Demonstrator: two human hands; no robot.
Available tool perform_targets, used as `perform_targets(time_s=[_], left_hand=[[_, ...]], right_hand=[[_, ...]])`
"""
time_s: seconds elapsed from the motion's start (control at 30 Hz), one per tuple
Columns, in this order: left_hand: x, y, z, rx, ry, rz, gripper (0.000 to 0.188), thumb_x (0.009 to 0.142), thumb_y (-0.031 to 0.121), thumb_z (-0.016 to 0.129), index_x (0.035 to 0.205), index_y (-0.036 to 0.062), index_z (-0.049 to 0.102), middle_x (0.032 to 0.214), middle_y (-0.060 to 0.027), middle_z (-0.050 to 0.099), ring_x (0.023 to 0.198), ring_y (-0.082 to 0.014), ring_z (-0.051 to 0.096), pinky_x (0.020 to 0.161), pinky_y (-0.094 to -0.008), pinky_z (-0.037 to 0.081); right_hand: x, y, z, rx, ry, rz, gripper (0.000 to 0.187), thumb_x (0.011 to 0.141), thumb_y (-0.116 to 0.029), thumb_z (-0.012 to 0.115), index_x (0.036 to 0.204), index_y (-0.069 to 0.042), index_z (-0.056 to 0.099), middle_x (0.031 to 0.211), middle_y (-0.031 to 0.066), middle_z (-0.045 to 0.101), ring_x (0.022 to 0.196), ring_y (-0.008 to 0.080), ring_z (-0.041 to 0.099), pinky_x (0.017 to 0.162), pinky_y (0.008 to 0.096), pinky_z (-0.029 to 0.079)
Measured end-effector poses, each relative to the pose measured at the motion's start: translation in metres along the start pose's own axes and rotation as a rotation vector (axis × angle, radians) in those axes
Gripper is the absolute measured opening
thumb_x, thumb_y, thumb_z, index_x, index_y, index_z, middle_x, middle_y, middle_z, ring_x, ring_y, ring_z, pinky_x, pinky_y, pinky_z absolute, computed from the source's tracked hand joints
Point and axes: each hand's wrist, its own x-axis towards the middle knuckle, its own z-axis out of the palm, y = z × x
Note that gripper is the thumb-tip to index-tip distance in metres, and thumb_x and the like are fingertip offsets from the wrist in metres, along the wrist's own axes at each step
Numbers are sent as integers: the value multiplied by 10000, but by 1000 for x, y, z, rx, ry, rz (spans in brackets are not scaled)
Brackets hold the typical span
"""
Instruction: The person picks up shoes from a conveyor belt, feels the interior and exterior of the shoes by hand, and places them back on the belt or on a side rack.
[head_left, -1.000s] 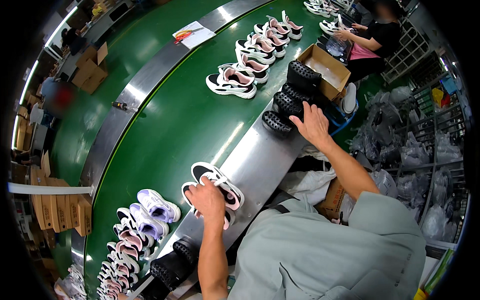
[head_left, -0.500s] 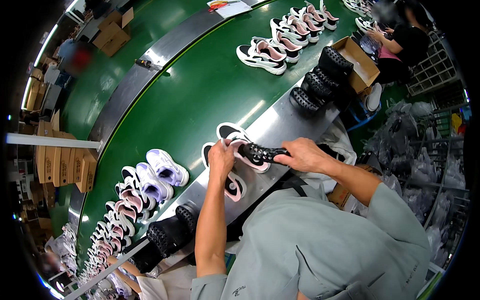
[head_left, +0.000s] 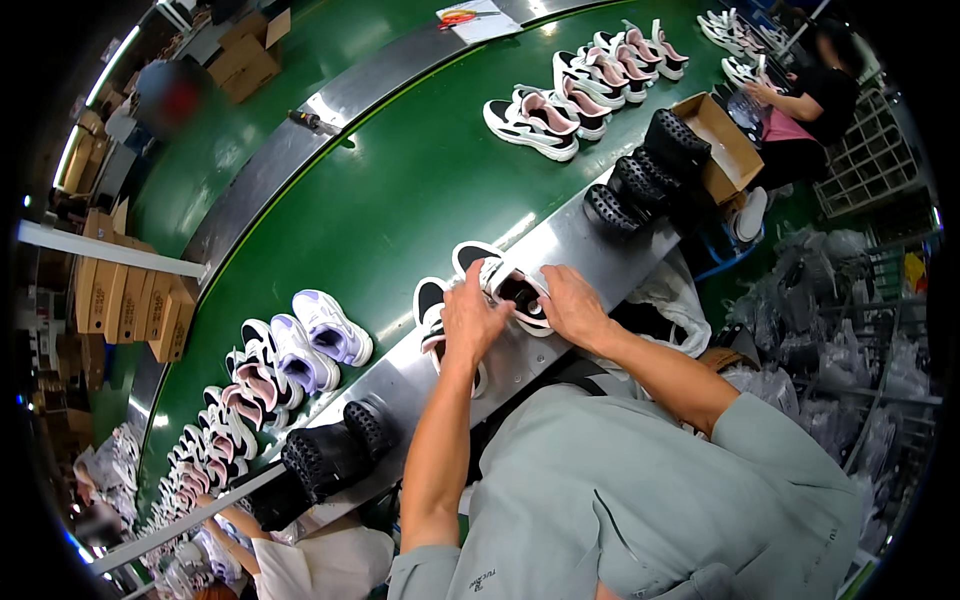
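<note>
A white, black and pink sneaker [head_left: 480, 257] rests on the metal ledge in front of me, its opening toward my body. My left hand [head_left: 474, 318] grips its left side, the fingers near the laces. On the other side of the opening, my right hand [head_left: 572, 306] holds the collar with bent fingers. Inside the opening a dark form [head_left: 524, 297] shows; most of it is hidden by the shoe. A second such sneaker [head_left: 430, 297] stands just left, partly covered by my left hand and forearm.
Black studded forms [head_left: 612, 205] sit on the ledge to the right, others [head_left: 325, 457] to the left. Sneaker rows stand on the green belt [head_left: 400, 190], including lilac ones [head_left: 331, 325]. Beyond the forms is an open carton [head_left: 715, 145]. A co-worker [head_left: 815, 100] sits far right.
My right hand has let go of the black studded form, whose dark shape now shows inside the sneaker, and has moved left onto the collar. My left hand has shifted slightly right along the shoe.
</note>
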Motion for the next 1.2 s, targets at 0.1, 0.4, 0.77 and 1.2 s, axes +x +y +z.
perform_targets(time_s=[0.1,0.4,0.77,1.2], left_hand=[[-8,29,9,198,-230,-333,811,738,290,821,1423,93,433,986,-228,704,1038,-417,628,902,-512,449],[-48,66,-20,373,294,-37,712,747,148,809,1379,27,503,1145,-201,607,1161,-375,542,1041,-530,383],[-107,20,39,-166,291,-727,515,896,231,675,1332,-18,560,1055,-276,625,956,-451,599,870,-515,492],[-254,-56,-175,739,826,-729,503,832,313,801,1181,-17,652,1097,-174,633,1030,-384,566,930,-470,456]], right_hand=[[11,23,24,-59,-255,121,294,838,-168,719,1026,14,586,903,244,672,858,418,682,773,508,542],[35,45,56,-111,-250,129,283,856,-247,693,1052,-54,629,860,205,697,749,415,699,688,511,565],[39,38,28,-216,-449,15,481,869,-427,710,1072,-4,601,887,228,694,834,433,687,735,530,544],[11,-88,12,283,-541,4,294,917,-229,722,840,23,591,659,126,606,582,235,549,585,366,459]])
